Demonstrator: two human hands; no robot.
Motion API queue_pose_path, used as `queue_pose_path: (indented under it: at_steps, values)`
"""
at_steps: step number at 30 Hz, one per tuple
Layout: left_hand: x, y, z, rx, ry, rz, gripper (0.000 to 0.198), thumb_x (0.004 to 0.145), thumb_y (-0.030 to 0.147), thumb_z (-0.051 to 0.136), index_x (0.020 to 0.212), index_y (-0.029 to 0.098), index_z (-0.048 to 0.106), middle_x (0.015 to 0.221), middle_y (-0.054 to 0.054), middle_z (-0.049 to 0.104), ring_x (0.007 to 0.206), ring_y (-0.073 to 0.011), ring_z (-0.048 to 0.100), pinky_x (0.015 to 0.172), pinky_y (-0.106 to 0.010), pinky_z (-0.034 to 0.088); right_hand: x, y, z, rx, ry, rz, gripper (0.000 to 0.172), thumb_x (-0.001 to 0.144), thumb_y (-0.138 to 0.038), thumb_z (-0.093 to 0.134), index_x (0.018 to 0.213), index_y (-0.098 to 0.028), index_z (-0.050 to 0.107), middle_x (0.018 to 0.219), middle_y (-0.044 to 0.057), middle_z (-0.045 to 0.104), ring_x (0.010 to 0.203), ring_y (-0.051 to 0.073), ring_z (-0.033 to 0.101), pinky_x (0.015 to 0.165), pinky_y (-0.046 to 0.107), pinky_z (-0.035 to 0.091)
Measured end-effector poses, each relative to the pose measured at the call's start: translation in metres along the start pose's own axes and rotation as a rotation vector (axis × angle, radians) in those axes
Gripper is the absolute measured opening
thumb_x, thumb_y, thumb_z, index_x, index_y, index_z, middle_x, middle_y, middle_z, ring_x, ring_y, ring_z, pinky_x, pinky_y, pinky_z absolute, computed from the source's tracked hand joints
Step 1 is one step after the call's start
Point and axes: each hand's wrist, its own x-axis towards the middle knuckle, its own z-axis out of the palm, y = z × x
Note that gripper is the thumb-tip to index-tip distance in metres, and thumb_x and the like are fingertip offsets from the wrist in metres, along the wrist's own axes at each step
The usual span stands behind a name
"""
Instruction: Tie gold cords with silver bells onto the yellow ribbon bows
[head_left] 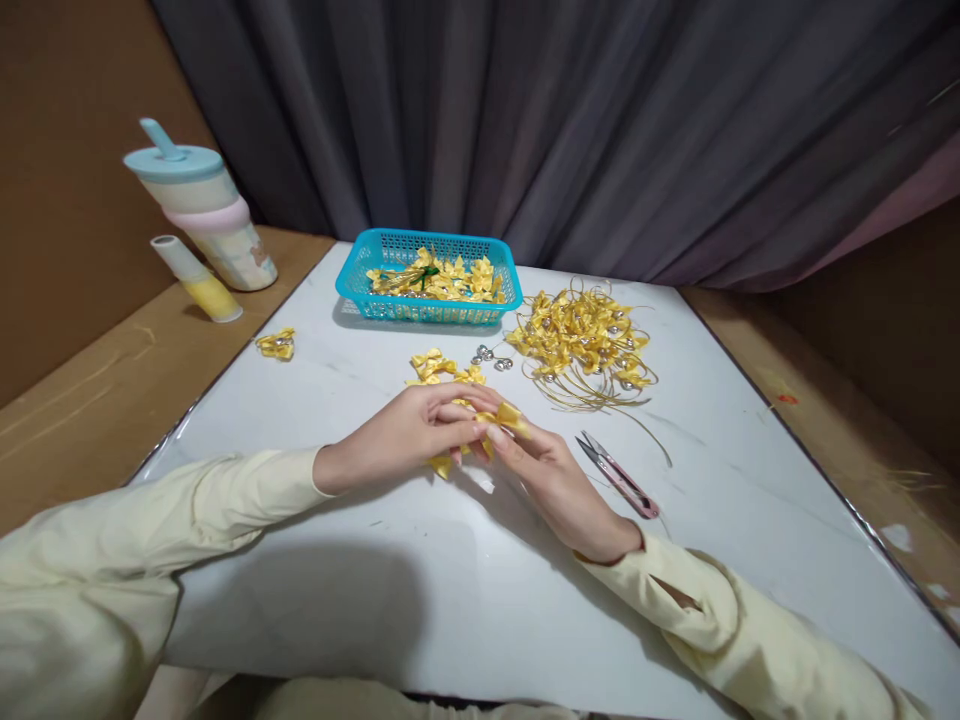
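Note:
Both hands meet at the middle of the white table (pixel 390 590), pinching one small yellow ribbon bow (pixel 507 416). My left hand (pixel 409 432) comes in from the left with its fingers closed on the bow's left side. My right hand (pixel 551 480) comes from the lower right, fingertips closed on the bow's right side. A yellow tail of ribbon (pixel 442 465) hangs below the fingers. Just behind the hands lie a few loose yellow bows (pixel 439 368) and small silver bells (pixel 491 358).
A turquoise basket (pixel 360 285) with yellow bows stands at the back. To its right is a heap of yellow ribbon and bells (pixel 589 345). Pink thread snips (pixel 619 475) lie right of my right hand. A tumbler (pixel 206 215), a small bottle (pixel 196 278) and one bow (pixel 276 344) sit at left.

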Motion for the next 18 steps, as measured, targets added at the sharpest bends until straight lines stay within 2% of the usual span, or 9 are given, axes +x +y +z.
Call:
queue_pose_path:
  at_steps: [4,8,12,18]
  values:
    - [-0.001,0.002,-0.003,0.072,0.017,-0.012,0.036,0.083,0.028,0.057,0.117,0.017,0.050,0.069,0.000,0.067,0.066,-0.0146,0.062,0.060,-0.024,0.047,0.004,-0.012,-0.012,-0.119,0.036,-0.087,0.030,0.085,-0.031,0.060,0.113,-0.025,0.053,0.124,0.007,0.053,0.112,0.019,0.052,0.089,0.034,0.047]
    - [-0.004,0.004,-0.005,0.228,-0.027,0.026,0.020,0.084,0.027,0.053,0.102,0.018,0.048,0.064,0.002,0.063,0.058,-0.0125,0.058,0.055,-0.023,0.044,0.008,-0.025,-0.028,-0.387,-0.079,-0.147,0.021,0.083,-0.030,0.061,0.101,-0.023,0.053,0.107,0.006,0.056,0.090,0.017,0.057,0.069,0.028,0.048]
    - [-0.006,0.007,-0.007,0.332,-0.069,0.055,0.014,0.083,0.024,0.052,0.094,0.019,0.044,0.065,0.002,0.063,0.057,-0.0117,0.056,0.055,-0.022,0.043,0.008,-0.032,-0.032,-0.489,-0.214,-0.078,0.011,0.085,-0.028,0.058,0.090,-0.020,0.054,0.087,0.002,0.058,0.071,0.013,0.058,0.062,0.026,0.047]
    - [-0.004,0.013,-0.009,0.277,-0.160,-0.032,0.016,0.081,0.022,0.051,0.095,0.017,0.046,0.064,0.001,0.062,0.058,-0.0131,0.058,0.056,-0.023,0.044,0.005,-0.031,-0.028,-0.472,-0.242,-0.030,0.015,0.082,-0.028,0.062,0.086,-0.019,0.051,0.080,0.002,0.059,0.067,0.014,0.060,0.059,0.026,0.047]
